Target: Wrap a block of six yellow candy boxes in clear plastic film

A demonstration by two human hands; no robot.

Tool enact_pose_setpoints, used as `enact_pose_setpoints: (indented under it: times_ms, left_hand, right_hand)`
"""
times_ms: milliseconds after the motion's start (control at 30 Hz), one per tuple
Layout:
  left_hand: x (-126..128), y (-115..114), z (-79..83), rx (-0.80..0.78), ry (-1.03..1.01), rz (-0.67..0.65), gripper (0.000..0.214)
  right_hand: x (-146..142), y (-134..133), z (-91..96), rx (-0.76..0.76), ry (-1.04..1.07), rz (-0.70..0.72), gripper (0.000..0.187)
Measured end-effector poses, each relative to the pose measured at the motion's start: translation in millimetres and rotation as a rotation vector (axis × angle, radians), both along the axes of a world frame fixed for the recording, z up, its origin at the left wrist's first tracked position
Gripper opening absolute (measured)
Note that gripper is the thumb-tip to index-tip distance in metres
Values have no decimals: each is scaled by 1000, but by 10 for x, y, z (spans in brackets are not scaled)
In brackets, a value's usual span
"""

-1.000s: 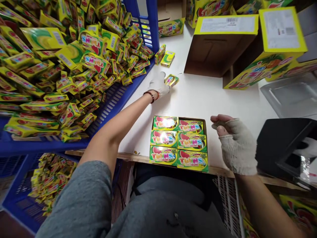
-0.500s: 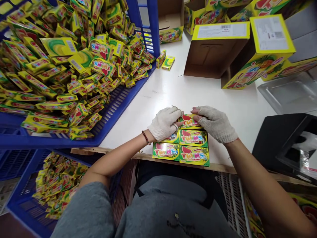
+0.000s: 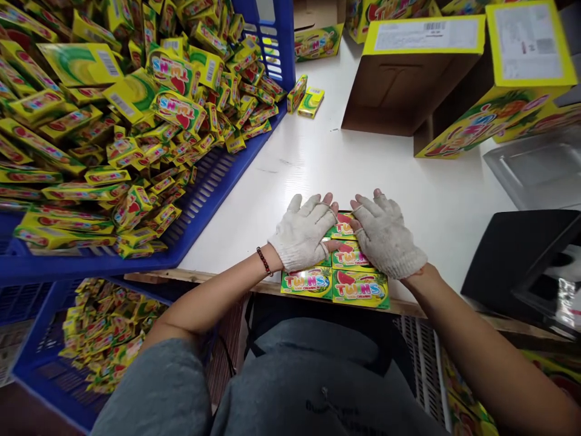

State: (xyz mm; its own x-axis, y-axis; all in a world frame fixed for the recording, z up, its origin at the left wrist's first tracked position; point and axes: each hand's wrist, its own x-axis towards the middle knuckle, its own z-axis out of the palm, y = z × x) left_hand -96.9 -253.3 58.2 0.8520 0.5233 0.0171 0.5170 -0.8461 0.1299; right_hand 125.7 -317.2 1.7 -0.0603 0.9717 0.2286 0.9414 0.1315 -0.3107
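Snugly set cartons point(image 3: 361, 287): two Twins-branded columns lie at the near edge of the tabletop point(image 3: 290, 157), lettering upright, apparently squared for a close fit.
Left hand point(image 3: 303, 233): fingers slightly spread, palm down over the left-side cartons, pinching nothing.
Right hand point(image 3: 385, 236): fingers loosely parted, laid across the right-side cartons, no grip showing.

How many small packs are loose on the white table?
2: one pack on edge by the upper blue crate, another pack flat to its right. Some may be hidden.
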Motion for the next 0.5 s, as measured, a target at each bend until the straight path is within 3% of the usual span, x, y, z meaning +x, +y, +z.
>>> enact_pose_setpoints:
  times_ms: [100, 267, 333, 500]
  left_hand:
    - [22, 4, -20, 21, 34, -23, 81]
    - [16, 13, 32, 4, 34, -85, 56]
    - [11, -22, 38, -7, 33, -94, 52]
    - [72, -88, 8, -18, 42, -102, 58]
  right_hand:
    - [98, 19, -11, 12, 267, 58, 44]
    - [210, -21, 48, -161, 792, -36, 46]
    - [164, -26, 64, -140, 751, -63, 45]
    - [37, 66, 62, -69, 345, -23, 46]
